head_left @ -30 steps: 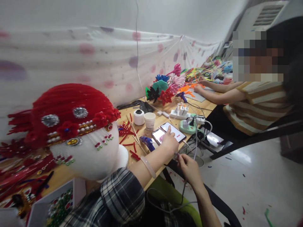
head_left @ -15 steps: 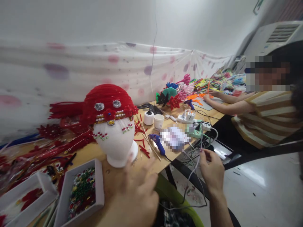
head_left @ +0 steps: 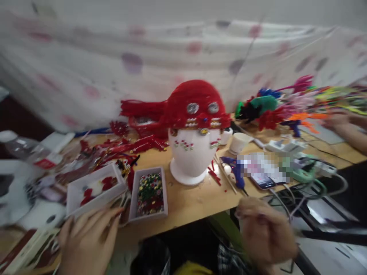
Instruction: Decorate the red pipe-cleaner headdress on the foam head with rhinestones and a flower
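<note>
My left hand hangs over the table's front left edge with its fingers stretched out and nothing in them. Just beyond it lies a white box with red and white pieces, and beside that a box of beads in green, red and gold. My right hand is closed in a pinch in front of the table edge; what it may hold is hidden and blurred. A white mannequin head stands upright on the table, wearing a red headdress with silver discs, pearls and hanging beads.
Right of the head are a blue glue gun, a paper cup, a phone and power strips with cables. Coloured craft flowers stand behind. A co-worker's hand is at far right. A plastic bottle lies left.
The view has swung left, so the co-worker's body has left the picture. My left hand has moved from before the mannequin head to the boxes at left. My right hand stays closed.
</note>
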A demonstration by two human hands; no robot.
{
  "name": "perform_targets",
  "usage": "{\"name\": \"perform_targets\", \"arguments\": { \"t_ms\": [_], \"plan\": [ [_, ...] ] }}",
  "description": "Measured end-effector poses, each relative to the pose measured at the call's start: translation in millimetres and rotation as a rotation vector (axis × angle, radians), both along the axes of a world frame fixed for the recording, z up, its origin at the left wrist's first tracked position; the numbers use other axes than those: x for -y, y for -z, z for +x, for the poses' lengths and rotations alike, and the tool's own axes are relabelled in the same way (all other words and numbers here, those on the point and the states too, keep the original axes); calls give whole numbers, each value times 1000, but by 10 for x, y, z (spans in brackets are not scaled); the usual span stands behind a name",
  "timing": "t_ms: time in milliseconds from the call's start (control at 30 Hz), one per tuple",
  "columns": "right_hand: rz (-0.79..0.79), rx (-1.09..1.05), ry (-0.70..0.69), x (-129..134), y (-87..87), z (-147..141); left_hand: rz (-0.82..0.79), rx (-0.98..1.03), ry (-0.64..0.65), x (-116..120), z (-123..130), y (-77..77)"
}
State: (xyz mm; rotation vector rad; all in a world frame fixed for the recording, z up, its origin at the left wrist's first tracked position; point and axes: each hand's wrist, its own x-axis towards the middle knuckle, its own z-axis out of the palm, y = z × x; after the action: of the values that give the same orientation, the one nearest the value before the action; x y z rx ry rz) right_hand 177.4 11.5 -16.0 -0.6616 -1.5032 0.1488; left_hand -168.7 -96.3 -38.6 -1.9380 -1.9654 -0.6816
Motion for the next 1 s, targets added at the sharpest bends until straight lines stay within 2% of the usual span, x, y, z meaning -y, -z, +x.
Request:
{"name": "perform_targets", "arguments": {
  "t_ms": [67,133,333,467,567,767,833,900,1000],
  "plan": [
    [-91,229,-218,19,124,-198,-119,-106,-32,-57,100,-91],
    [-143,358,-322,-2,252,-307,-116,-118,-12,-162,179,-144],
    [-196,370,-370,-222,458,-261,-145,102,25,-545,389,-128],
    [-242,386,-406,-316,531,-202,-428,180,62,-845,584,-102],
    [-270,420,-394,-323,578,-229,-586,195,32,-977,685,-75],
    [-118,440,-318,-450,641,-333,-512,261,20,-1030,602,176],
    [-65,437,-317,-501,633,-332,-500,293,34,-1049,562,214],
    [-76,439,-317,-494,618,-307,-481,303,44,-1027,543,165],
    [-172,441,-317,-403,616,-252,-364,273,-13,-914,496,-16]
  ]
}}
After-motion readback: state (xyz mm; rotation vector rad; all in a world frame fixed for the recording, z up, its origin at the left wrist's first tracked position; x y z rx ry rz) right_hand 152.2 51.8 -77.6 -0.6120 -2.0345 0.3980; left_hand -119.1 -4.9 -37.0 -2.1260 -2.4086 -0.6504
